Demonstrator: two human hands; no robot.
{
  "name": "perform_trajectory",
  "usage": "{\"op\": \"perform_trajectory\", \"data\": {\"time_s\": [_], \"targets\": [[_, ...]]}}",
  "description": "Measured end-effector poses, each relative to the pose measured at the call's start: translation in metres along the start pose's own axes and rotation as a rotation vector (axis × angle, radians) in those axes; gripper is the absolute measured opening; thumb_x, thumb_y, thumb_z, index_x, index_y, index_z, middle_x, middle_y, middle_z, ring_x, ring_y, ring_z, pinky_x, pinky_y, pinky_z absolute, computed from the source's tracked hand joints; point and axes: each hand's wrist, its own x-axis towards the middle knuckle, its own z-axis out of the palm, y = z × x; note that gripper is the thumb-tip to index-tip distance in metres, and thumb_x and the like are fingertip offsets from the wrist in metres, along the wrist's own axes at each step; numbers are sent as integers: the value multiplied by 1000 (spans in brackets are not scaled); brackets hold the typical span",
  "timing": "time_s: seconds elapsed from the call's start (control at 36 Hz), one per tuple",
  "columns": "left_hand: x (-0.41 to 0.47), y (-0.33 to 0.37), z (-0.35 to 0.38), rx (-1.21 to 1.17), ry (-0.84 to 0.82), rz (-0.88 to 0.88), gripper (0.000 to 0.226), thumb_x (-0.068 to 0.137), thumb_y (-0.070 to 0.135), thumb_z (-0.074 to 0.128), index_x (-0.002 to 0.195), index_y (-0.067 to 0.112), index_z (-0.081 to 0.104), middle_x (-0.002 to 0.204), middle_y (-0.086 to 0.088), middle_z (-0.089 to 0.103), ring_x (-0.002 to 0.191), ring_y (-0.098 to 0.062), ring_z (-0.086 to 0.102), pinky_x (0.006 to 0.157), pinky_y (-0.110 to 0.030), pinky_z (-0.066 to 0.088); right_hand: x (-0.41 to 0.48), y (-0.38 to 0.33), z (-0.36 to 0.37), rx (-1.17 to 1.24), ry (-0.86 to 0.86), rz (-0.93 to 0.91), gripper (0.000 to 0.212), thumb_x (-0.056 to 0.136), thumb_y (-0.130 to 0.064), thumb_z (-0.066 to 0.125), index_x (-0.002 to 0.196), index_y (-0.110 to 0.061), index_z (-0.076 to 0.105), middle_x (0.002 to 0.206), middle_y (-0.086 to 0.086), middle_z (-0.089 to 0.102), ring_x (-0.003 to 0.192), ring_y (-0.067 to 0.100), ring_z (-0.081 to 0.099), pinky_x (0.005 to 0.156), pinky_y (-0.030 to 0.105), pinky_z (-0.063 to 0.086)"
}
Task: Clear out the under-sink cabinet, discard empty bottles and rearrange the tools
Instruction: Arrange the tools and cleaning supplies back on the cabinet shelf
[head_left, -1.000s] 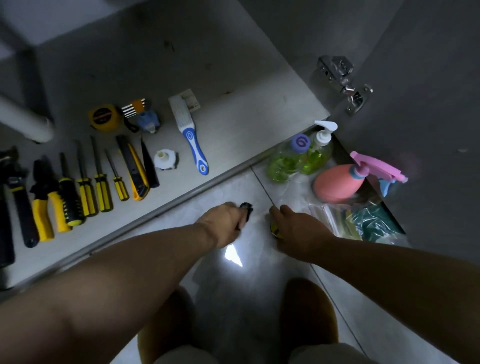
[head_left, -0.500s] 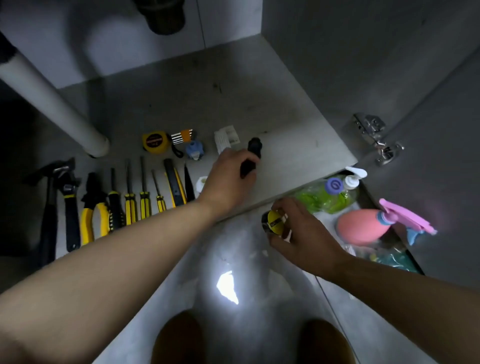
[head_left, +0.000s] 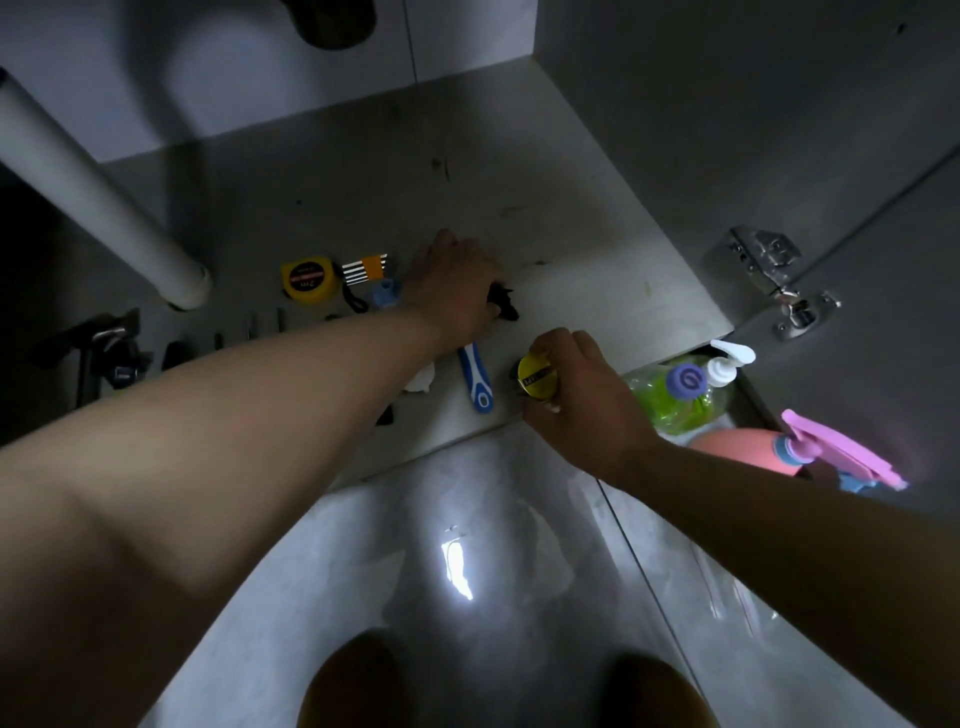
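Left hand (head_left: 454, 288): fingers curled round small black tool (head_left: 503, 305), low over cabinet floor (head_left: 597, 291) just behind blue-handled brush (head_left: 478, 379), likely extending tool row. Right hand (head_left: 582, 405): fingers clamped on yellow round item (head_left: 537, 378), right of brush, probably next.

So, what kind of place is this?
Probably an under-sink cabinet: a white pipe runs down into it, a door hinge sits at the right, and a tape measure lies on its floor.

A small black tool (head_left: 503, 306) is gripped low over the cabinet floor (head_left: 597, 291), with a yellow roll (head_left: 537, 375) gripped just right, nearer its front edge.
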Motion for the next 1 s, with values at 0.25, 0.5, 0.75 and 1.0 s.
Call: {"op": "perform_trajectory", "data": {"time_s": [0.25, 0.5, 0.75, 1.0], "targets": [[-17, -21, 4, -49, -1, -68, 75, 79, 39, 78, 141, 15, 42, 138, -12, 45, 127, -33, 43, 101, -42, 39, 28, -5, 14, -119, -54, 28, 44, 84, -20, 70, 122, -13, 49, 117, 10, 47, 91, 31, 57, 68, 30, 36], [-19, -34, 0, -29, -39, -78, 58, 80, 42, 80, 130, 20, 61, 146, -6, 41, 133, -30, 41, 106, -40, 36, 16, -12, 19, -129, -2, 82, 52, 85, -21, 68, 130, -14, 44, 123, 11, 38, 93, 33, 58, 75, 44, 56], [-24, -36, -6, 2, -50, -119, 55, 77, 41, 81, 125, 24, 61, 140, -6, 42, 133, -30, 39, 109, -44, 29, 22, -16, 22, -25, -35, 119, 45, 87, -14, 66, 128, -11, 48, 122, 12, 44, 96, 30, 57, 82, 41, 51], [-20, -18, -1, 93, -21, 104, 54, 92, 31, 62, 145, 30, 51, 150, -3, 42, 140, -30, 29, 113, -44, 27, -12, -14, 3, -76, -11, 42, 49, 83, -10, 64, 129, -12, 46, 125, 10, 41, 87, 30, 59, 70, 43, 52]]}}
